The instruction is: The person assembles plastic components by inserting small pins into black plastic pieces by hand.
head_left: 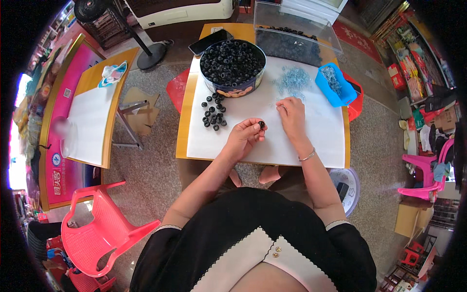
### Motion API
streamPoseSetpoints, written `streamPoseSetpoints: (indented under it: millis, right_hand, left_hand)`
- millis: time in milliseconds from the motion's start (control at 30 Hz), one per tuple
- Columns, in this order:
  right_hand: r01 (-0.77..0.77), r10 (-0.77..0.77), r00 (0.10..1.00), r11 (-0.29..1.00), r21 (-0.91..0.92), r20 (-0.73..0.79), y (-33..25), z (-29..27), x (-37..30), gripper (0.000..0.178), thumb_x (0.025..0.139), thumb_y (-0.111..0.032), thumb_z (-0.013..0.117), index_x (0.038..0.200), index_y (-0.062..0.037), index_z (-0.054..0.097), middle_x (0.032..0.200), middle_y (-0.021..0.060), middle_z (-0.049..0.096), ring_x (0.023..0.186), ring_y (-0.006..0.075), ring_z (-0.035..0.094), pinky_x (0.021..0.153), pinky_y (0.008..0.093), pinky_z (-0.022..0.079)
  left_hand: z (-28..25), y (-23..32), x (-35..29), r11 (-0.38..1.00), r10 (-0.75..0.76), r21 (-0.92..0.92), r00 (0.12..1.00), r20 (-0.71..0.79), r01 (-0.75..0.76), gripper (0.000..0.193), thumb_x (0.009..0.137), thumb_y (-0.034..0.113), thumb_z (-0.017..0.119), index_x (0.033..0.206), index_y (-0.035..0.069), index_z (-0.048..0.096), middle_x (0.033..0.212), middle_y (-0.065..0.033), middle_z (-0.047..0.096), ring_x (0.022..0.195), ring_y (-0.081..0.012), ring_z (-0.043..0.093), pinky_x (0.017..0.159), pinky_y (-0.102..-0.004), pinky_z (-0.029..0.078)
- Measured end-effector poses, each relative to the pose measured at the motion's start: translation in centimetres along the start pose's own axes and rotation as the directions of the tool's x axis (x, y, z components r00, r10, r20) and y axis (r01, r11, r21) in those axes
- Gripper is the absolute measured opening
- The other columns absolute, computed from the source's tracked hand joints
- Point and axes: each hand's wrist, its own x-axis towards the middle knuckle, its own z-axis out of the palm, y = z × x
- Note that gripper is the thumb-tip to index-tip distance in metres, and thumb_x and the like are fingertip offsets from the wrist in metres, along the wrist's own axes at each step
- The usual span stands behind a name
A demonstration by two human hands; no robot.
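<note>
Ring of glossy black material (261, 124), small, thick-walled and rounded like a bead, sits at the tips of the left hand (245, 136), whose thumb and fingers close on its edge over the near part of a smooth white sheet (272, 148); such a tip hold probably leaves its hole free. The bare right hand (293, 117) is near it, fingers bent and drawn narrowly together beside a spread of small pale-blue translucent pieces (294, 80); whether they pinch one, I cannot tell. Loose black rings (213, 114) lie left of and beyond the left hand, likely for easy reach, some with holes showing. Behind them, a round tub with a printed, coloured side (238, 91) is heaped with similar rings, its wall presumably there to stop them rolling. To the right, a bright-blue plastic tray (348, 96) holds other pale-blue pieces, perhaps for the same reason. The sheet covers much of the wooden table (183, 138) (dark pieces should show well against it), and a clear plastic box (296, 52) of black pieces stands toward the far edge.
</note>
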Motion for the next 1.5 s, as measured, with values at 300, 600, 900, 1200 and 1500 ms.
streamPoseSetpoints:
  millis: [300, 600, 900, 1200, 1500]
  right_hand:
    - [0.115, -0.082, 0.982, 0.975, -0.193, 0.173, -1.1, 1.3, 1.6, 0.008, 0.075, -0.011, 0.058, 0.079, -0.0082, 0.063, 0.086, 0.0056, 0.056, 0.088, 0.026, 0.05, 0.079, 0.039, 0.038]
    - [-0.177, 0.179, 0.984, 0.946, 0.272, 0.019, 0.2, 0.6, 0.9, 0.009, 0.077, -0.01, 0.062, 0.084, -0.0052, 0.065, 0.082, 0.0072, 0.064, 0.074, 0.021, 0.055, 0.067, 0.0329, 0.043]
    - [-0.565, 0.463, 0.754, 0.095, 0.82, 0.466, -2.5, -1.7, -1.1, 0.017, 0.082, -0.004, 0.059, 0.097, 0.0021, 0.063, 0.088, 0.0065, 0.066, 0.073, 0.0083, 0.053, 0.068, 0.0209, 0.042]
    - [-0.495, 0.364, 0.842, 0.225, 0.839, 0.399, -5.2, -1.8, -2.5, 0.013, 0.081, -0.002, 0.061, 0.093, -0.0003, 0.063, 0.084, 0.0016, 0.061, 0.079, 0.0081, 0.054, 0.074, 0.0217, 0.044]
    - [-0.461, 0.304, 0.887, 0.558, 0.689, 0.348, -6.6, -2.1, -2.7, 0.006, 0.078, 0.001, 0.062, 0.084, 0.0012, 0.062, 0.088, 0.0016, 0.056, 0.078, 0.0085, 0.052, 0.072, 0.0219, 0.044]
  left_hand:
    - [-0.1, -0.2, 0.1, 1.0, 0.008, -0.019, 1.0, 0.028, -0.008, 0.018, 0.087, 0.011, 0.057, 0.102, 0.001, 0.054, 0.093, -0.0092, 0.059, 0.075, -0.014, 0.056, 0.068, -0.0259, 0.048]
    - [0.1, -0.1, 0.1, 0.998, 0.009, -0.054, 1.0, 0.017, -0.008, 0.014, 0.088, 0.009, 0.055, 0.1, 0.0, 0.055, 0.091, -0.0091, 0.061, 0.074, -0.0133, 0.058, 0.069, -0.0256, 0.048]
    - [0.0, -0.1, 0.0, 0.998, 0.024, -0.061, 1.0, -0.006, -0.024, 0.016, 0.089, 0.01, 0.054, 0.101, 0.0, 0.055, 0.092, -0.0095, 0.061, 0.074, -0.0134, 0.057, 0.069, -0.0261, 0.048]
    - [0.2, 0.0, 0.0, 1.0, 0.009, -0.02, 1.0, -0.005, -0.009, 0.023, 0.088, 0.017, 0.057, 0.104, 0.001, 0.054, 0.091, -0.0081, 0.06, 0.075, -0.0132, 0.055, 0.069, -0.0265, 0.046]
    - [-0.2, -0.3, 0.0, 1.0, 0.011, -0.011, 0.999, 0.031, -0.01, 0.022, 0.088, 0.014, 0.057, 0.105, 0.0, 0.054, 0.088, -0.0057, 0.06, 0.073, -0.0124, 0.056, 0.067, -0.0248, 0.048]
